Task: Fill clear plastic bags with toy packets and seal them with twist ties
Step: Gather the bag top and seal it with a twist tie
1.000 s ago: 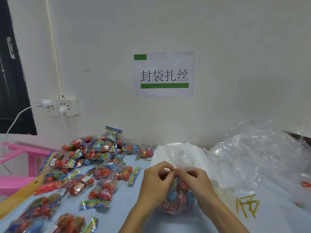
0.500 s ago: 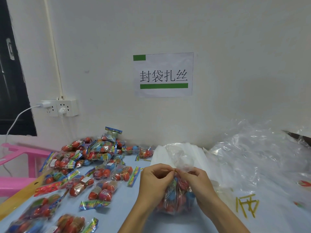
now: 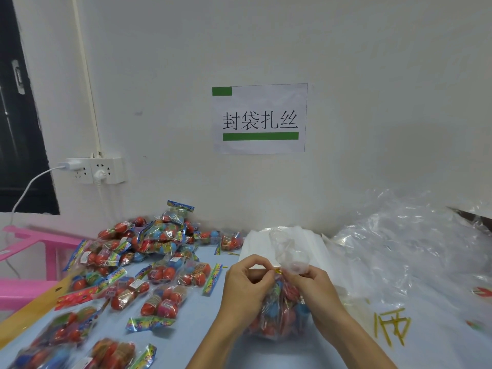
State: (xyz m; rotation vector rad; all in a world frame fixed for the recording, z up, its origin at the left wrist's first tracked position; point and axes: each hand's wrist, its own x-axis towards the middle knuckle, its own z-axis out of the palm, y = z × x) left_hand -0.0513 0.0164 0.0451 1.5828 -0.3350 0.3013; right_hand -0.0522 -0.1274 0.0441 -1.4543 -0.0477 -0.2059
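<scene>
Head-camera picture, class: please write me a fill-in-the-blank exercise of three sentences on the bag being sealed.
1. Both hands, the left hand and the right hand, pinch the neck of a clear ____ full of toy packets.
2. The twist tie at the neck is ____ in colour.
3. The spare ties lie to the ____ of the bag.

Missing words: bag; yellow; right

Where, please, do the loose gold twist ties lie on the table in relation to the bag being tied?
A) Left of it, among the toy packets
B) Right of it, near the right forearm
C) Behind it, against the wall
B: the loose gold twist ties lie right of the filled bag, just beyond the right hand and its forearm.
</scene>
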